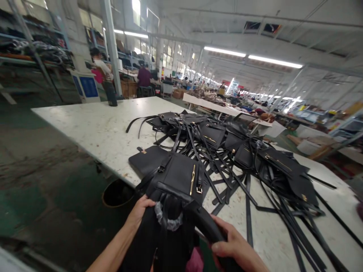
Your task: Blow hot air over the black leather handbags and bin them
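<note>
A black bag panel with a gold zipper and buckles lies at the near edge of the white table, joined to dark parts that hang over the edge. My left hand grips the black material left of a handle wrapped in clear plastic. At the right, my right hand has its fingers wrapped round a thick black strap. A black flap with a gold clasp spreads out on the left side of the panel. What hangs below the table edge is dark and partly hidden.
The white table bears a heap of black bag pieces with long straps trailing right. A dark cylinder stands at its far left corner. A round bin is under the left edge. Two people are behind, beyond the table.
</note>
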`<state>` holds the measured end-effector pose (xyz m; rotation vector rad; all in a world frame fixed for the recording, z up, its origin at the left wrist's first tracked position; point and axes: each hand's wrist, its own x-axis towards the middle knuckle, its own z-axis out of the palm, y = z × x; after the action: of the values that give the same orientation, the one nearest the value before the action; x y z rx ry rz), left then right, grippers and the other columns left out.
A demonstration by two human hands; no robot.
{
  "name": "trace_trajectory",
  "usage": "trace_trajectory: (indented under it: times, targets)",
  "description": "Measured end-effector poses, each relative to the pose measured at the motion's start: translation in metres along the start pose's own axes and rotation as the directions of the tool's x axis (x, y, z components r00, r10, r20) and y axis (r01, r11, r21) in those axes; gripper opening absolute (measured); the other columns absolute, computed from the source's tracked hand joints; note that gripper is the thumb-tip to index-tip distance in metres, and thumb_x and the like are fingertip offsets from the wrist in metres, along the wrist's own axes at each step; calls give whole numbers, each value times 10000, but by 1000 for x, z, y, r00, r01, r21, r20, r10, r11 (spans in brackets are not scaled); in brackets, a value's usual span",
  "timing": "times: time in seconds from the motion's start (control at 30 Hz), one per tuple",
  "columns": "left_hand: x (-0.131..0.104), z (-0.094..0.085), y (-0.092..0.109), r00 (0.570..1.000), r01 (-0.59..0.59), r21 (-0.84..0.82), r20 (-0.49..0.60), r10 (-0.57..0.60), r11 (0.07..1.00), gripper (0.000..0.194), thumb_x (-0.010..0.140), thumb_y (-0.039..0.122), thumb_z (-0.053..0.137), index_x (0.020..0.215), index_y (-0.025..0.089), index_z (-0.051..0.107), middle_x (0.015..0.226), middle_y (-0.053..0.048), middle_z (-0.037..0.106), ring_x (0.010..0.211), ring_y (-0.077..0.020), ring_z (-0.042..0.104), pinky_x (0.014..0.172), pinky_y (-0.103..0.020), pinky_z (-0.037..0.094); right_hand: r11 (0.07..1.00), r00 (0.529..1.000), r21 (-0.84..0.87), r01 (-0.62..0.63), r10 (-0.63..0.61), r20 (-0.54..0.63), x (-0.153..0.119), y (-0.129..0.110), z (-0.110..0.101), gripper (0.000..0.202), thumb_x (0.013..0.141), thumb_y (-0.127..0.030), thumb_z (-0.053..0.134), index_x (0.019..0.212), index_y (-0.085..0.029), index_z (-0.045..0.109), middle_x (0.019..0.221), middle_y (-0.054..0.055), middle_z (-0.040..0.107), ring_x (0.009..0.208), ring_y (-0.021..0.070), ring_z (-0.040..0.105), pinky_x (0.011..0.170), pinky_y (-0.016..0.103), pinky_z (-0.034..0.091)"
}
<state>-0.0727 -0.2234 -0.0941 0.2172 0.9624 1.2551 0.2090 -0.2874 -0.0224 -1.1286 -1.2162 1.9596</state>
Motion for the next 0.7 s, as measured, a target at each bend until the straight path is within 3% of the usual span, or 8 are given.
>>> trace_trajectory:
  times: [0.23, 0.43, 0.57, 0.7]
  targets:
    - [1, -8, -8, 986, -51, 1, 162, 50, 999, 697, 503, -8, 540, 1181, 147, 481, 867, -86, 680, 640, -229, 647, 618, -340, 518, 1000, 993, -16, 23, -21, 112, 52, -15, 8, 700, 623, -209, 624, 1272, -158, 367, 533, -16, 580, 377, 138, 512, 340, 201, 428]
    - [-4, 0, -11, 981, -26, 20, 194, 22, 999, 654, 542, 27, 605, 1174, 154, 493, 870, -84, 682, 678, -259, 648, 661, -396, 514, 997, 982, -58, 44, -32, 186, 100, -28, 37, 628, 611, -203, 660, 1203, -177, 449, 525, -25, 579, 377, 141, 516, 342, 209, 436]
    - [-4, 3, -11, 989, -59, 25, 139, 55, 998, 615, 564, 101, 670, 1156, 159, 512, 862, -71, 686, 714, -249, 651, 686, -379, 513, 989, 979, -57, 140, -130, 156, 116, -38, 48, 670, 617, -240, 656, 1232, -146, 408, 498, -28, 580, 347, 136, 497, 331, 200, 412]
    - [-2, -1, -9, 991, -110, 62, 83, 105, 992, 585, 565, 149, 686, 1131, 143, 536, 877, -77, 685, 749, -249, 649, 730, -378, 508, 974, 976, -64, 218, -219, 4, 101, -45, 26, 665, 660, -245, 617, 1255, -113, 350, 482, -23, 576, 336, 129, 480, 331, 189, 382]
